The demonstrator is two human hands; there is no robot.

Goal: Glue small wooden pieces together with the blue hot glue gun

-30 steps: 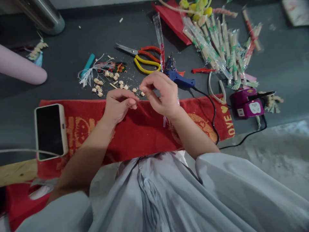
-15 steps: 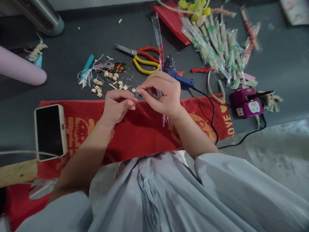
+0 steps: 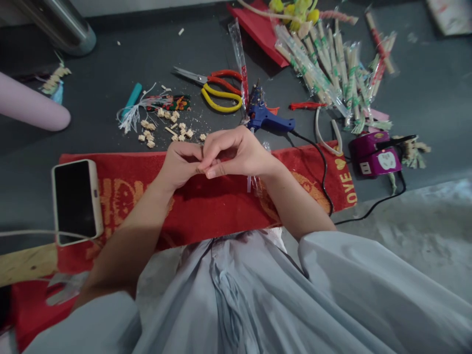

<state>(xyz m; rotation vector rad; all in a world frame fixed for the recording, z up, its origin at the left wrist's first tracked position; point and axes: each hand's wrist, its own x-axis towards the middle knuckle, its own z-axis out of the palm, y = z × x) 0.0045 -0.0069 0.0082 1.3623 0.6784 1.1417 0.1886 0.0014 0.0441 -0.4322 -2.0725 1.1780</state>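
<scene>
Above the red towel (image 3: 214, 206), my left hand (image 3: 180, 164) and my right hand (image 3: 238, 155) meet at the fingertips. Both are closed in a pinch, and whatever lies between the fingers is hidden or too small to name. Just beyond them on the dark table lie small pale wooden pieces (image 3: 182, 130) with crumbs around them. Past my right hand rests a blue glue gun (image 3: 271, 120) with a black cord. Scissors (image 3: 221, 91) with one red and one yellow handle lie farther up.
At the left are a phone (image 3: 75, 201), a pink cylinder (image 3: 33, 105) and a metal bottle (image 3: 62, 24). A white tassel (image 3: 131, 115) lies near a teal stick. Wrapped sticks (image 3: 332, 73) are heaped at back right, near a purple power socket block (image 3: 378, 155).
My right hand has come down and left, and its fingertips now overlap those of my left hand. Earlier a small gap lay between the two hands.
</scene>
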